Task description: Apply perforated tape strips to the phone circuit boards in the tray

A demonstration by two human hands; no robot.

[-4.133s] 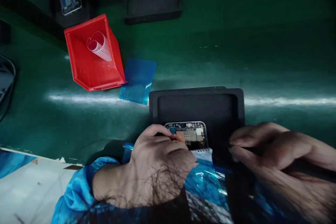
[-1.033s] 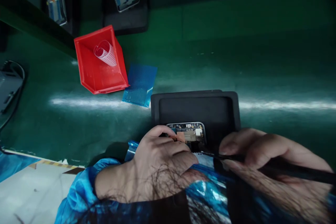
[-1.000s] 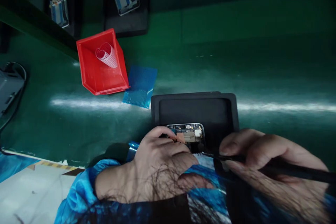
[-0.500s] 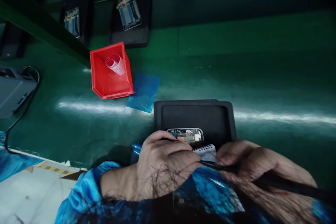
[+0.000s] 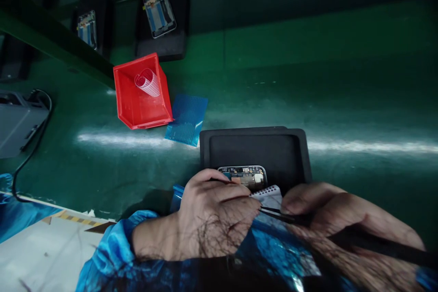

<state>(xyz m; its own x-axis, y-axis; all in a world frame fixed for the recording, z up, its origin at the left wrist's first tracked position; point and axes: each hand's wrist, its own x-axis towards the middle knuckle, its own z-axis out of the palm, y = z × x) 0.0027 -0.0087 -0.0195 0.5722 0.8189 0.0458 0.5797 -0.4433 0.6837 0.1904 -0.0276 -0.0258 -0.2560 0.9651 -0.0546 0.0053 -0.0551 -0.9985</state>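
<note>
My left hand (image 5: 215,216) is closed, its thumb and fingertips at the left edge of a white sheet (image 5: 268,197) with a row of dark dots. The fingertips are partly hidden. Pinched in my right hand (image 5: 338,210) are dark tweezers (image 5: 273,213), their tips pointing left to the left thumb and slightly apart. Whether a small piece is between the tips cannot be seen. Just behind the left fingers, an opened phone (image 5: 248,178) with a bare circuit board lies in a black tray (image 5: 253,150). My hand covers its lower part.
A red bin (image 5: 137,107) holding a rolled dotted sheet (image 5: 148,83) stands left of the tray. Beside it lies a blue dotted sheet (image 5: 186,118). Farther back, opened phones (image 5: 159,13) rest on black trays. A grey device (image 5: 20,123) with a cable sits at far left.
The tweezer tips have spread slightly apart. Both hands stay nearly in place, and the view has shifted a little.
</note>
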